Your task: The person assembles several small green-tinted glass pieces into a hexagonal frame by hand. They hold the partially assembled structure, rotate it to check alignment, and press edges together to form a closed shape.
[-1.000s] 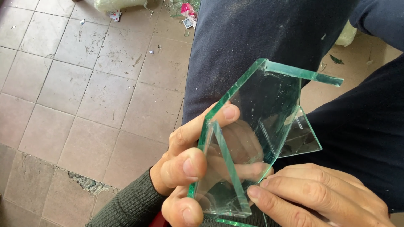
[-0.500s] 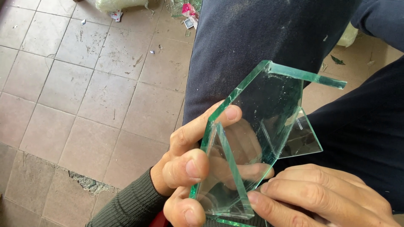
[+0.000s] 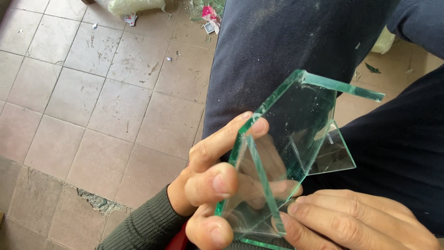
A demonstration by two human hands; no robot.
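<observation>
A small structure of clear, green-edged glass panes point(image 3: 296, 125) is held above my lap, its panes joined at angles like an open box. My left hand point(image 3: 210, 180) grips its left edge: the index finger lies along the top of a pane, the thumb presses the front, and other fingers show through the glass. My right hand point(image 3: 351, 222) touches the lower right corner with its fingertips on the bottom pane. A smaller glass piece point(image 3: 335, 155) sticks out to the right behind the main pane.
My legs in dark blue trousers point(image 3: 282, 51) fill the right and top. Worn beige floor tiles point(image 3: 106, 106) lie to the left, with a broken patch point(image 3: 95, 201) near the bottom. Plastic wrapping and pink scraps point(image 3: 210, 14) litter the floor at the top.
The glass structure and both hands have barely shifted; the grip is the same.
</observation>
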